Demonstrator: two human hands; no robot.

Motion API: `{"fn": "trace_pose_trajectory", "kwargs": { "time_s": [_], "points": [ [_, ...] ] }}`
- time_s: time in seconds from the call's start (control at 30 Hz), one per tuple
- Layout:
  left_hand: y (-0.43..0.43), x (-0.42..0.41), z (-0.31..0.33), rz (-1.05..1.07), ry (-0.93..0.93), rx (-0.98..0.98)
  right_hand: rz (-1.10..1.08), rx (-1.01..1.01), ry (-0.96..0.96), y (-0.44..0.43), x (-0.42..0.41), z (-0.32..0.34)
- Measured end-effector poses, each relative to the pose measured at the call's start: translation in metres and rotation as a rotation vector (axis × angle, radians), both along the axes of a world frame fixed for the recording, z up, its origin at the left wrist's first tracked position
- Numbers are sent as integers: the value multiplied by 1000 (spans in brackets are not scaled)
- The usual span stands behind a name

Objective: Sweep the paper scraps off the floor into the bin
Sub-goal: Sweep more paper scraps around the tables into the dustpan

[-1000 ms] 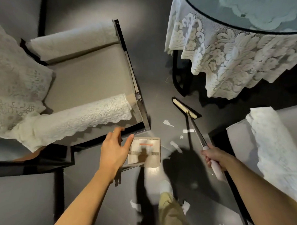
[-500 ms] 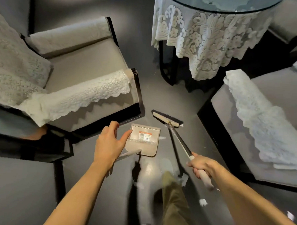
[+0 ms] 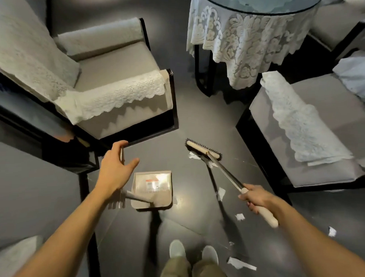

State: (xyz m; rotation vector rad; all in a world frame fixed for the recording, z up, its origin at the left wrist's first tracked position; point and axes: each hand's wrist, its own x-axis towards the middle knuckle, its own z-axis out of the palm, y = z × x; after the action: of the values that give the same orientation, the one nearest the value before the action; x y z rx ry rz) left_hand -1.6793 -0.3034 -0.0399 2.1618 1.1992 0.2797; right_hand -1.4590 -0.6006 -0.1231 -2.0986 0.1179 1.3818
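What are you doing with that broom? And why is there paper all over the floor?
A person is sweeping up. The right hand grips the broom by its handle, with the brush head down on the floor beside a scrap. The left hand hovers open above the dustpan, which lies on the floor. Several paper scraps lie unswept near the person's shoes. No bin is in view.

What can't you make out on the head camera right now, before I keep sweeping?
- The bin: outside the head view entirely.
- Dustpan inside: glare in the head view hides any scraps there.
- Left hand: the dustpan handle runs behind it, so the grip is unclear.
- Paper scraps by the broom head: the bristles cover part.
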Motion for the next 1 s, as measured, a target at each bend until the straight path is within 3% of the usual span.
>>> {"fn": "trace_pose_trajectory", "kwargs": {
  "time_s": [0.1, 0.23, 0.67, 0.83, 1.0],
  "points": [
    [-24, -22, -1, 49, -5, -156, -21, 20, -11, 5, 6, 3],
    [-56, -43, -12, 80, 4, -209, 26, 20, -11, 9, 16, -6],
    [-162, -115, -43, 494, -12, -203, 198, -22, 70, -9, 19, -51],
    [-176, -126, -51, 663, -161, -278, 200, -27, 158, -24, 8, -64],
    [-184, -134, -61, 659, -185, -224, 228, -77, 176, -53, -11, -66]
  ]
}}
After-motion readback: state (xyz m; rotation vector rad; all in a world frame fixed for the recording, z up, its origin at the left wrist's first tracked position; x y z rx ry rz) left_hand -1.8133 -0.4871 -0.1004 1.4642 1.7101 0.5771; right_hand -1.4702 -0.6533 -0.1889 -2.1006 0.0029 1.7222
